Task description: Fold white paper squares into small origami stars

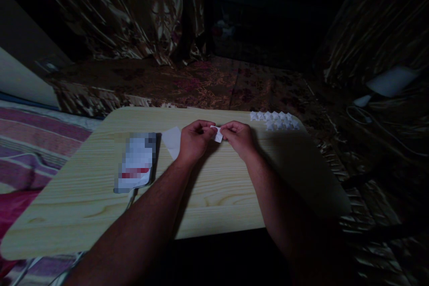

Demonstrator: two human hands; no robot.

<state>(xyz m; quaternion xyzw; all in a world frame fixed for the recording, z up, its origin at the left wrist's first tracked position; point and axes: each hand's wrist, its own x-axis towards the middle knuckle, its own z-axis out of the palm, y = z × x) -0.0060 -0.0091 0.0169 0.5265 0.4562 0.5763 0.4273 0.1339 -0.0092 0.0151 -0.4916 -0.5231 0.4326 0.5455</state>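
Both hands meet over the far middle of a light wooden table [208,196]. My left hand [193,140] and my right hand [238,137] each pinch one end of a small white folded paper piece [217,133], held just above the tabletop. The fingers of both hands are curled closed on it. A flat white paper sheet [171,140] lies on the table just left of my left hand. A cluster of several small white folded paper stars [275,119] sits near the table's far right corner, right of my right hand.
A phone with a lit screen [136,162] lies on the left part of the table, a cable trailing from it toward me. A striped blanket [30,143] is at the left. Patterned fabric covers the floor beyond; a white object with cords [389,82] lies at right.
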